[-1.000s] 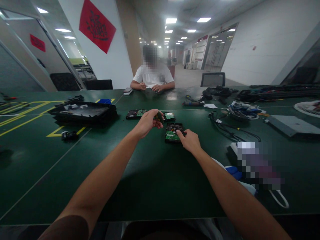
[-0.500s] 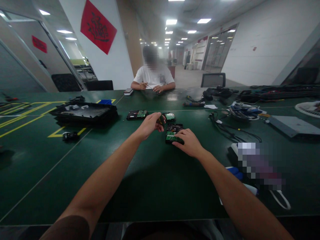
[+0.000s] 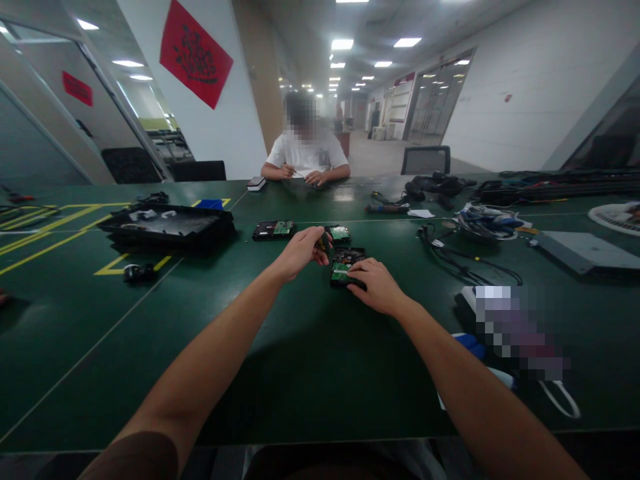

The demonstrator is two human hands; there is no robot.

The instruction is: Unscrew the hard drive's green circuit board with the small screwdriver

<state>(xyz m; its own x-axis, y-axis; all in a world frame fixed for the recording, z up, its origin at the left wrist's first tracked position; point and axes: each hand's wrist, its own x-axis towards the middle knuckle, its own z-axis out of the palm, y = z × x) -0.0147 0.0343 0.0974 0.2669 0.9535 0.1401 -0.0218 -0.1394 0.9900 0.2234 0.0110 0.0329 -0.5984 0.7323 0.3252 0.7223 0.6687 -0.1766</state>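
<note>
My left hand (image 3: 304,252) is closed around a screwdriver (image 3: 325,243) with a dark handle and some yellow on it; its tip cannot be made out. Right below that lies a hard drive (image 3: 340,275), its green circuit board facing up. My right hand (image 3: 373,283) grips the drive's right side, thumb at the near edge and fingers over the board. Just behind the left hand's fingers is a second hard drive (image 3: 339,233), partly covered. A third hard drive (image 3: 273,229) lies flat to the left of it.
Stacked black trays (image 3: 173,227) stand at left, with a small black part (image 3: 139,272) in front. At right lie black cables (image 3: 445,253), a bundle of wires (image 3: 487,221), a grey metal box (image 3: 585,252) and a blurred-out item (image 3: 520,333). A person (image 3: 306,157) sits opposite.
My right hand's fingers have shifted slightly on the hard drive's board. The left hand stays nearly in place with the screwdriver.
</note>
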